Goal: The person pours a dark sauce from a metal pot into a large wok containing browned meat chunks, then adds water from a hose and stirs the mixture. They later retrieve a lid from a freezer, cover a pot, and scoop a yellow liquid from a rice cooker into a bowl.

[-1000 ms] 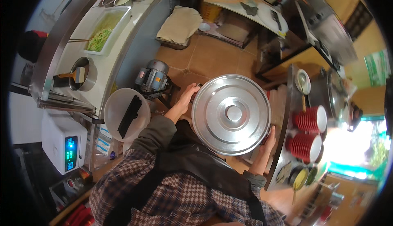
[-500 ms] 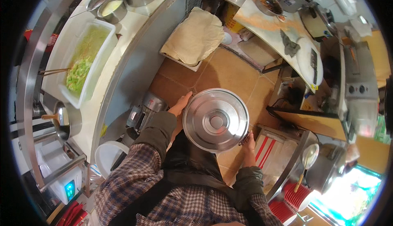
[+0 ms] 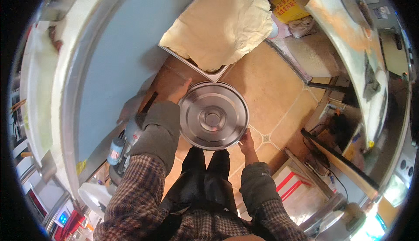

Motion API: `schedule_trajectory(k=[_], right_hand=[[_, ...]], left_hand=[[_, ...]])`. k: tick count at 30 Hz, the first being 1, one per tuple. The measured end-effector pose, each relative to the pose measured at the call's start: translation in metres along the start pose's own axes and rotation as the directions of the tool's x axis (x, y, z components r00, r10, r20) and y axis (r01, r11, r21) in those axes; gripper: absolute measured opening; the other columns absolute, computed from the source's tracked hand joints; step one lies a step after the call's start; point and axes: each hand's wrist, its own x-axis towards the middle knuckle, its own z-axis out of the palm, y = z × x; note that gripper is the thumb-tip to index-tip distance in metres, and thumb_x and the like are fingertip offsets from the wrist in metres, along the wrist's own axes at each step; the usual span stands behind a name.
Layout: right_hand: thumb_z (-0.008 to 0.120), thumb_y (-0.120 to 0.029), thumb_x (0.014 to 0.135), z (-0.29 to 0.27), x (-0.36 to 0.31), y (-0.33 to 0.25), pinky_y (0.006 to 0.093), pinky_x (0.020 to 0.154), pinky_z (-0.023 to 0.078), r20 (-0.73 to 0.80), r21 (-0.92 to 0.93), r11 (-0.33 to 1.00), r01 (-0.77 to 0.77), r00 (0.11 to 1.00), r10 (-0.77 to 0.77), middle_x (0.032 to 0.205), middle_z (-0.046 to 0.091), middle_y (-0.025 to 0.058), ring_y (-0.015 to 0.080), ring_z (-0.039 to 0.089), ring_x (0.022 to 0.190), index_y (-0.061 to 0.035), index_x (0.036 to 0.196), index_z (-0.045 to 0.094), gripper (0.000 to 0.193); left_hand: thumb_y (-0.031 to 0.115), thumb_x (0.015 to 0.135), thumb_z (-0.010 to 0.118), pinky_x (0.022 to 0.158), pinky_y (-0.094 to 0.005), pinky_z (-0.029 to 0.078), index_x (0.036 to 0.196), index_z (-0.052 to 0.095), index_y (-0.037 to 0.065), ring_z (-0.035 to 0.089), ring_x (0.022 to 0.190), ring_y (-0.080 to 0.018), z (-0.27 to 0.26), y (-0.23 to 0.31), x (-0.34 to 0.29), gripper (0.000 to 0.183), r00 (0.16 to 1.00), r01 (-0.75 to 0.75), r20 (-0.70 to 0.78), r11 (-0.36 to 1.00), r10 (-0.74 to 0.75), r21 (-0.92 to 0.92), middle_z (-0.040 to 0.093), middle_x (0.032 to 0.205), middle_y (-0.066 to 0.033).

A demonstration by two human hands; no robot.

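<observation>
A round stainless-steel lidded pot (image 3: 198, 129) is in front of my legs, its ringed lid facing up with a knob in the middle. At its upper left edge, my left hand (image 3: 180, 91) grips the side, with part of the fingers hidden. My right hand (image 3: 247, 141) is closed at the lower right edge, where its fingertips go under the rim. The pot's body is hidden beneath the lid. Just beyond it lies a rectangular tray (image 3: 205, 74), covered by a wrinkled beige sheet (image 3: 218, 25) that could be dough or cloth.
Along the left runs a blue-grey counter side (image 3: 126, 36). A motor-like machine (image 3: 117, 149) stands by my left forearm. At the right are a worktable (image 3: 345, 27) and low shelving with a dark edge (image 3: 340, 160). Brown floor tiles (image 3: 262, 92) lie between.
My view has tipped lower and closer to the floor. The pot, still between both hands, has moved forward and now appears right by the covered tray.
</observation>
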Motion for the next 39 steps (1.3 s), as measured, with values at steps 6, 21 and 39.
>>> schedule_trajectory(k=[6,21,39], right_hand=[[0.061,-0.064,0.086,0.059,0.053,-0.010,0.0449,0.107,0.031,0.021,-0.131,0.990,-0.046,0.999,0.049,0.134,0.053,0.0039,0.0216,0.045,0.125,-0.0122,0.138,0.048,0.075],[0.062,-0.052,0.089,0.106,0.072,-0.036,0.0448,0.106,0.036,0.308,-0.392,0.903,0.176,0.950,-0.051,0.146,0.042,0.0097,0.0236,0.040,0.135,-0.0090,0.152,0.027,0.084],[0.064,-0.035,0.088,-0.054,-0.138,-0.131,0.0331,0.055,0.054,0.646,-0.750,-0.106,0.652,0.758,0.088,0.085,0.070,0.0084,0.0179,0.068,0.067,-0.0049,0.117,0.062,0.042]], left_hand=[[0.073,0.089,0.031,0.104,-0.0437,0.037,0.128,0.056,-0.003,0.049,0.126,-0.0420,-0.041,-0.069,0.095,0.089,0.961,-0.121,-0.192,0.926,0.200,0.357,0.055,0.129,-0.0306],[0.064,0.081,0.062,0.107,-0.0457,0.036,0.143,0.032,-0.009,0.041,0.132,-0.0440,-0.079,0.002,-0.008,0.100,0.777,0.320,-0.629,0.886,-0.042,0.336,0.042,0.142,-0.0317],[0.027,0.093,0.062,0.069,-0.0316,0.053,0.122,0.056,0.003,0.067,0.086,-0.0188,0.156,-0.031,-0.458,0.038,0.998,0.027,0.067,0.817,0.014,-0.576,0.065,0.101,-0.0108]])
